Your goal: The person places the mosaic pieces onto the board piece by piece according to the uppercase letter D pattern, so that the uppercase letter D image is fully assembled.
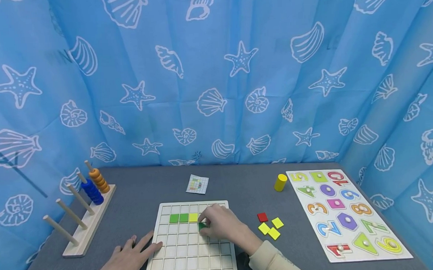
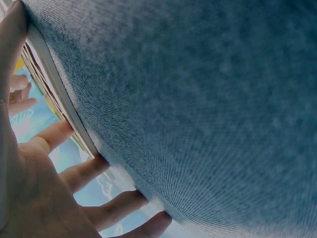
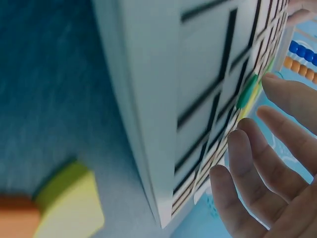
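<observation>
My right hand is over the upper right of a pale wooden grid board. Its thumb and index finger pinch a dark green square tile at the grid, a row below the other tiles; the right wrist view shows this green tile tilted beside the fingertips. Two green tiles and a yellow tile lie side by side in an upper row. My left hand rests at the board's left edge, fingers spread, thumb on the board; the left wrist view shows its fingertips touching the edge.
Right of the board lie a red tile and several yellow tiles. A patterned card sits behind it. A yellow cylinder stands near a number-and-shape puzzle. On the left is a peg stand with blue and orange beads.
</observation>
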Action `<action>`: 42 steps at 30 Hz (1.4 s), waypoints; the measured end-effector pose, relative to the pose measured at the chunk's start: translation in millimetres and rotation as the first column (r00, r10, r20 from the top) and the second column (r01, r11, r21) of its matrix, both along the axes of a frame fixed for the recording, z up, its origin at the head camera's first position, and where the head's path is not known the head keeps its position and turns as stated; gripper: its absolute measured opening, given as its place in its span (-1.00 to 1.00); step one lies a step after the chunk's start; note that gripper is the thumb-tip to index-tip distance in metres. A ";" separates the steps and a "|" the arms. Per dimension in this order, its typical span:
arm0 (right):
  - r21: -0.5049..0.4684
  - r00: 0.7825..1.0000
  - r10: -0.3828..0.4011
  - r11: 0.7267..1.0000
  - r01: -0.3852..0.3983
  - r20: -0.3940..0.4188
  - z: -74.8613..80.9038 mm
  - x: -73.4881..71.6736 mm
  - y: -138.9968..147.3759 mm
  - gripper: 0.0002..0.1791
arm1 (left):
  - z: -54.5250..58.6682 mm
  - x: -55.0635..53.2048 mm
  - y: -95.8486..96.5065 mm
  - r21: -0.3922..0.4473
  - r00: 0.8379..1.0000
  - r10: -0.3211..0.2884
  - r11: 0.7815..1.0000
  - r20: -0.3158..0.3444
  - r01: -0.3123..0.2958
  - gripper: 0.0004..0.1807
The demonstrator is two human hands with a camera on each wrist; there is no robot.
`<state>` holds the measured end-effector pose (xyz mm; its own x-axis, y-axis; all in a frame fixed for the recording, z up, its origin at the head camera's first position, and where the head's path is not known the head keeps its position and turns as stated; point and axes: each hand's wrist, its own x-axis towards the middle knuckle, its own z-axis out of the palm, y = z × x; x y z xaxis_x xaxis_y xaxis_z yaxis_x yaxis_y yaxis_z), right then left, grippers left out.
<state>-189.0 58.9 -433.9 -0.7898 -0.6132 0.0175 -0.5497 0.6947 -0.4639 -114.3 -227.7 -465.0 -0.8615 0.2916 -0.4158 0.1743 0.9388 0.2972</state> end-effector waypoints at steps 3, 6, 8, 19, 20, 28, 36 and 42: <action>-0.016 1.000 -0.019 1.000 0.019 0.010 3.5 -1.5 7.7 -0.75 | -0.3 0.1 -1.3 0.013 1.000 -0.008 1.000 -0.003 0.008 0.14; -0.025 0.999 -0.038 0.999 0.038 0.014 7.2 -3.1 18.2 -0.76 | -0.6 0.4 -2.5 0.022 1.000 -0.017 1.000 -0.011 0.017 0.14; -0.035 0.998 -0.053 0.998 0.053 0.020 9.1 -4.2 26.9 -0.75 | -0.7 0.6 -2.8 0.025 1.000 -0.019 0.999 -0.015 0.020 0.14; -0.026 0.985 -0.172 0.985 0.173 0.026 12.5 -7.4 77.6 -0.71 | -0.3 0.9 -4.3 0.035 1.000 -0.020 0.999 -0.014 0.020 0.14; -0.023 0.982 -0.189 0.982 0.190 0.031 12.7 -7.4 82.2 -0.70 | -0.4 0.9 -4.2 0.035 1.000 -0.019 0.999 -0.013 0.019 0.14; 0.049 0.941 -0.332 0.943 0.329 0.064 10.4 -8.5 116.2 -0.65 | 0.6 2.0 -4.7 0.055 1.000 -0.020 0.998 -0.010 0.021 0.13; 0.116 0.910 -0.401 0.914 0.390 0.106 5.7 -8.8 132.8 -0.67 | 0.2 1.9 -5.9 0.049 1.000 -0.027 0.998 -0.013 0.028 0.13; 0.078 0.906 -0.403 0.915 0.396 0.131 0.4 -9.6 134.2 -0.71 | -0.5 1.2 -5.9 0.048 1.000 -0.030 0.998 -0.010 0.030 0.13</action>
<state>-198.6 193.1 -433.5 -0.9608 -0.2427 -0.1342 -0.1522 0.8659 -0.4765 -113.0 -233.6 -465.5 -0.8557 0.3365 -0.3930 0.2048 0.9178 0.3401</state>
